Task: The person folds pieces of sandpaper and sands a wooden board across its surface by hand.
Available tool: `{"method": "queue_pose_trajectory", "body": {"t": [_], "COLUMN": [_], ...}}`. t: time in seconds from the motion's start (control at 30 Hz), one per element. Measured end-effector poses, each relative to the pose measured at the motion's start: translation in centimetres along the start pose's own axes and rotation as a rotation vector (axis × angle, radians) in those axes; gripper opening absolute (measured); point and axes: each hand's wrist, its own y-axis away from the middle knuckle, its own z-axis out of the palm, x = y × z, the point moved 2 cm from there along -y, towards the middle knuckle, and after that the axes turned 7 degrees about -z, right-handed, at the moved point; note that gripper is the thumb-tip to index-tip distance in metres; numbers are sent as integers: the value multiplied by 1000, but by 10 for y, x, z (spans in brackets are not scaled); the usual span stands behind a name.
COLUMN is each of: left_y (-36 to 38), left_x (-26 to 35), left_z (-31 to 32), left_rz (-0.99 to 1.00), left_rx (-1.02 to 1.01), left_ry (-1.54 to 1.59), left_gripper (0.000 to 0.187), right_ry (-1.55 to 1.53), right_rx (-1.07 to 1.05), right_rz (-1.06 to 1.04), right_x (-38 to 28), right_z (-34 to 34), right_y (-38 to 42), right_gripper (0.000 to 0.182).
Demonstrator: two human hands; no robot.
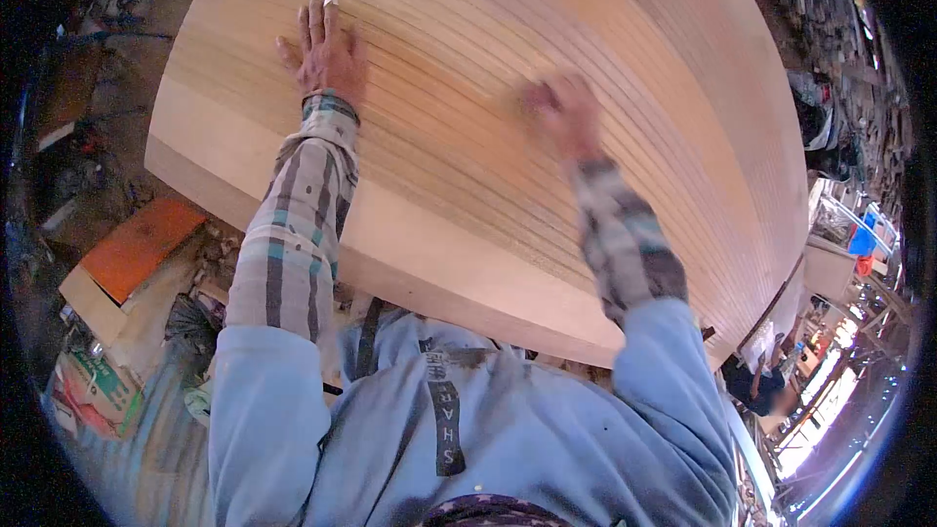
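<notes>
A broad, pale wooden panel [459,263] with long fine grooves and darker stripes fills the middle of the head view. My left hand [330,54] lies flat on its upper left part, fingers stretched out, with a white covering on one fingertip. Over the panel's centre, my right hand [564,112] is smeared by motion. Its fingers look curled around a small dark brownish piece, too blurred to name. Both forearms wear checked sleeves below light blue ones.
An orange-topped box [146,244] sits on the floor at the left, near a green and white carton [102,390]. Dark bags lie beside them. At the far right is another person [756,385], with stacked timber [849,29] above and clutter around.
</notes>
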Motion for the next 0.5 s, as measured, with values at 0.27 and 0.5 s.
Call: {"method": "queue_pose_trajectory", "body": {"t": [0.27, 0.5], "left_y": [2, -4], "left_x": [3, -5], "left_z": [-3, 10], "left_rz": [19, 28], "left_rx": [0, -83], "left_ry": [-67, -12], "left_gripper": [59, 59], "right_ry": [38, 22], "right_rx": [-35, -54], "right_rz": [115, -99], "right_x": [30, -71], "right_z": [-22, 118], "right_y": [43, -147], "right_gripper": [13, 22]}}
